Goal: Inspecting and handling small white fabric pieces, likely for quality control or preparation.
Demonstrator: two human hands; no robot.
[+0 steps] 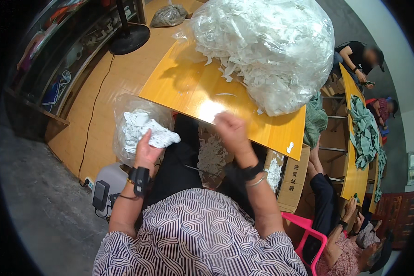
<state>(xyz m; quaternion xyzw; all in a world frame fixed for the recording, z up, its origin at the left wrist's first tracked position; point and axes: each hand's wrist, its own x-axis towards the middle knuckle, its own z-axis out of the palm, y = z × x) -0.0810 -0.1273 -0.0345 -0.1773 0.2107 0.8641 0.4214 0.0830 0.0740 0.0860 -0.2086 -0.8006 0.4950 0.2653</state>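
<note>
My left hand (146, 149) is closed on a white speckled sheet (159, 134), limp and dotted with small dark marks; whether it is cloth or paper I cannot tell. Just behind it, a clear plastic bag (122, 112) on the floor contains more white speckled pieces (132, 129). My right hand (232, 132) is curled into a loose fist over the near edge of the yellow table (179, 87), slightly smeared by motion. Anything inside its fingers is hidden. On the tabletop bulges a huge clear bag (280, 50) of white scraps, some spilling from its mouth.
White scraps (211, 154) lie below the table edge between my legs. At my right stand a cardboard box (293, 181) and a pink chair (308, 230). Other people work at a second table (349, 170) with green cloth (363, 131). A black stand base (129, 39) and cable are left.
</note>
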